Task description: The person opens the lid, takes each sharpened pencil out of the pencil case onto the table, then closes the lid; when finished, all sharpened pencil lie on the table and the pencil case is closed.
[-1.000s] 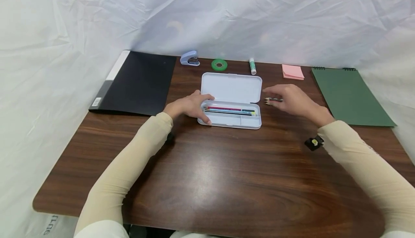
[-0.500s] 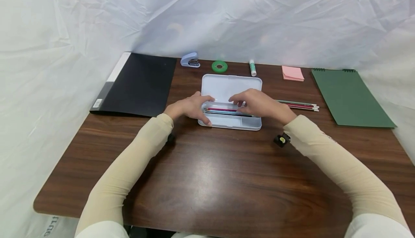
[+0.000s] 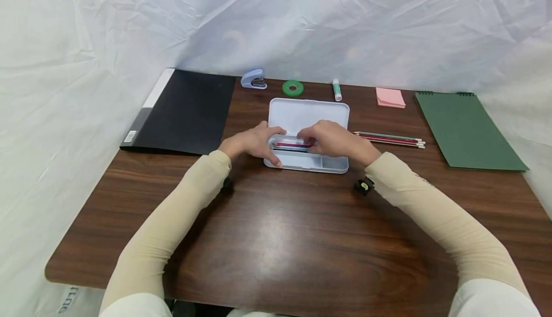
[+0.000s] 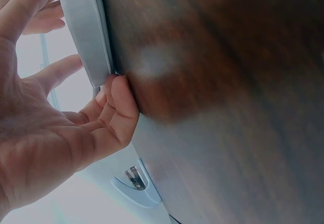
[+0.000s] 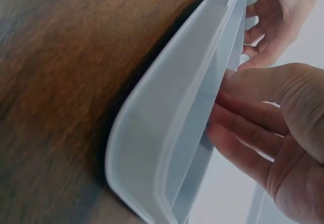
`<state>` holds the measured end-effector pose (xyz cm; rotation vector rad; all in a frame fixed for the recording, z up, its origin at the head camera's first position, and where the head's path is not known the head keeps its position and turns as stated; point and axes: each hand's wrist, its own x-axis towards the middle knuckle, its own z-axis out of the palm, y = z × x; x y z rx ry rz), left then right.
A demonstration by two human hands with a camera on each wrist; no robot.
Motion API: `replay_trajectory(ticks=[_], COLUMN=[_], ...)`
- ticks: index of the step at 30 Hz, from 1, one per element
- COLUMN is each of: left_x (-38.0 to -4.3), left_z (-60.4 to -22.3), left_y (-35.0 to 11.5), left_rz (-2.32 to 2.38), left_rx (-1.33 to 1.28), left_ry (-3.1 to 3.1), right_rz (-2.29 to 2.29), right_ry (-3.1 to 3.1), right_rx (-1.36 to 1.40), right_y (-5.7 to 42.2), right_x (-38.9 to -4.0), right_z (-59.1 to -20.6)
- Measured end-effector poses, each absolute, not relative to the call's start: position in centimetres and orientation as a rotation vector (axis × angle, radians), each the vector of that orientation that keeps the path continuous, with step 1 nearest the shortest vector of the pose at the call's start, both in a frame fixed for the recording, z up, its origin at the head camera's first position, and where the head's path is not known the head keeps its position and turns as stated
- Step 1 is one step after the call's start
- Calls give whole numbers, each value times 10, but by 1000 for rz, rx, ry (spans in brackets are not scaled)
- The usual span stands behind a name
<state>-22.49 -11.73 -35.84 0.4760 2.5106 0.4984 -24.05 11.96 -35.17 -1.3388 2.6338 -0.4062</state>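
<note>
A white pencil case (image 3: 310, 162) lies with its lid raised on the table. Red, blue and dark pencils (image 3: 291, 145) lie along its rear compartment. My left hand (image 3: 255, 143) grips the case's left end, thumb at the front edge and fingers toward the hinge side. Over the middle of the case, my right hand (image 3: 329, 138) has its fingers curled down onto the pencils, covering their right ends. From the right wrist, that hand's thumb and fingers (image 5: 248, 127) reach in past the case wall (image 5: 167, 112), which hides what they pinch.
Several pencils (image 3: 390, 138) lie in a bundle right of the case. Behind stand a stapler (image 3: 253, 79), green tape roll (image 3: 293, 88) and glue stick (image 3: 337, 90). Pink sticky notes (image 3: 390, 97) and a green spiral notebook (image 3: 470, 130) sit right, a black folder (image 3: 185, 111) left.
My right hand has let go of a pencil bundle on the table right of the case and moved left, its fingers now down at the pencils inside. The left hand stays on the case.
</note>
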Motion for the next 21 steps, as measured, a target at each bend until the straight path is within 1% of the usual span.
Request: replay_trajectory(ticks=[12, 21], left_x=[-226, -227], left_z=[-358, -359], left_y=[-118, -117], left_rz=[504, 481], left_rx=[479, 506], left_ry=[2498, 2510], right_rz=[-204, -191], right_ry=[2694, 2623], right_rx=[-1275, -1264], right_y=[104, 104], right_x=[-237, -242], right_z=[-350, -350])
